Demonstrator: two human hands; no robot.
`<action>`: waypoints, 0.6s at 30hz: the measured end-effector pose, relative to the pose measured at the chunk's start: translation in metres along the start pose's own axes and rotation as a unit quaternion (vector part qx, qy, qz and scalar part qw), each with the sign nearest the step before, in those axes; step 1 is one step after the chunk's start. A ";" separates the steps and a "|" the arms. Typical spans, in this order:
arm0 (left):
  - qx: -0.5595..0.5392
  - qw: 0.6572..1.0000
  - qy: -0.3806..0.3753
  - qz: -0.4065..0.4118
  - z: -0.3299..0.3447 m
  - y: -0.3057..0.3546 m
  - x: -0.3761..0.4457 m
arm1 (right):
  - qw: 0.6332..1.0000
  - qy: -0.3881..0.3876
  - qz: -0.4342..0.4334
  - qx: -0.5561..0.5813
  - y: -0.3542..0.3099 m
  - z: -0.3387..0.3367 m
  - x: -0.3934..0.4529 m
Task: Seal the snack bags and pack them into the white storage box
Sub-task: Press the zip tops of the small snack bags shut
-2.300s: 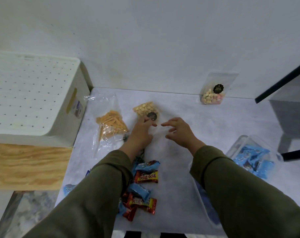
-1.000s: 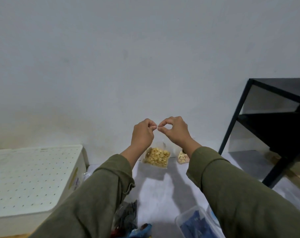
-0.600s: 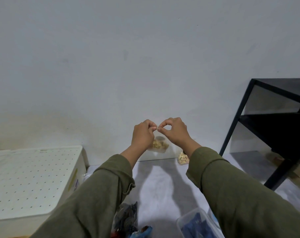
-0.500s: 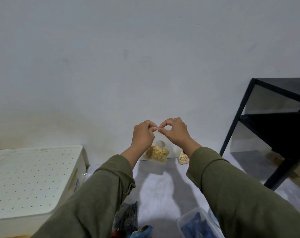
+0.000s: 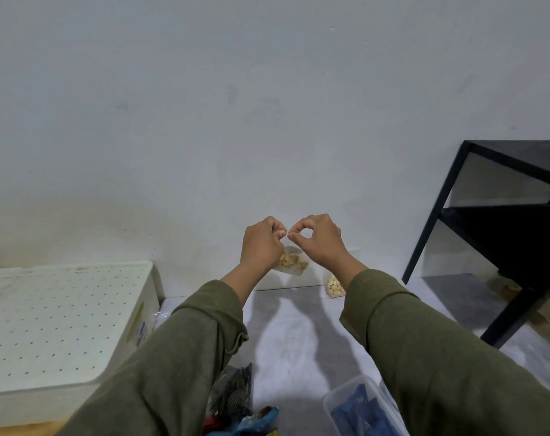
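I hold a small clear snack bag (image 5: 292, 263) of yellow pieces up in the air in front of the wall. My left hand (image 5: 262, 243) and my right hand (image 5: 319, 240) both pinch its top edge, fingertips almost touching. The bag hangs tilted below them. A second clear snack bag (image 5: 334, 285) of pale pieces stands against the wall on the table, partly hidden by my right sleeve. The white storage box (image 5: 62, 328) with a dotted lid on it sits at the left.
A grey table top (image 5: 286, 335) lies below my arms. Wrapped snacks (image 5: 245, 413) lie near its front edge, and a clear tub (image 5: 361, 407) with blue packets sits at the front right. A black metal shelf (image 5: 500, 234) stands at the right.
I lifted the bag of yellow pieces off the table and raised my view. Over the last second my hands stayed pinched on its top while the bag swung and tilted beneath them.
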State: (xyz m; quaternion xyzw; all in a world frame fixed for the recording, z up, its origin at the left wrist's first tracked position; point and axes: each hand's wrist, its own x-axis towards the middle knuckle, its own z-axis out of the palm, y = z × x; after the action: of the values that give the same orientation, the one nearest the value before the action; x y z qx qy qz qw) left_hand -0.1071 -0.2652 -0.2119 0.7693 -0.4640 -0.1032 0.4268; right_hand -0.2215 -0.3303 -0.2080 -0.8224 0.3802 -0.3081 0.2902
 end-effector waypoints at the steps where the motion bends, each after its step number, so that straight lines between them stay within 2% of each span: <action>1: -0.006 1.000 0.004 -0.005 0.000 -0.001 0.000 | 1.000 0.000 0.003 -0.001 0.001 0.000 0.000; 5: -0.035 0.999 0.014 -0.001 -0.001 -0.004 -0.003 | 0.999 -0.001 -0.006 -0.033 0.000 -0.001 -0.001; 11: -0.023 0.999 -0.025 0.039 -0.007 -0.008 -0.006 | 0.998 0.001 -0.019 -0.052 0.000 -0.001 -0.003; 18: -0.036 0.999 0.015 -0.002 -0.009 -0.009 -0.006 | 1.000 -0.001 -0.017 -0.023 -0.002 0.001 -0.005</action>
State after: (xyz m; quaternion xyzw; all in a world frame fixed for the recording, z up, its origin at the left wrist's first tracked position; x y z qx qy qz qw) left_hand -0.0996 -0.2538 -0.2142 0.7558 -0.4521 -0.1090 0.4610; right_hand -0.2220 -0.3249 -0.2088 -0.8356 0.3729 -0.3032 0.2659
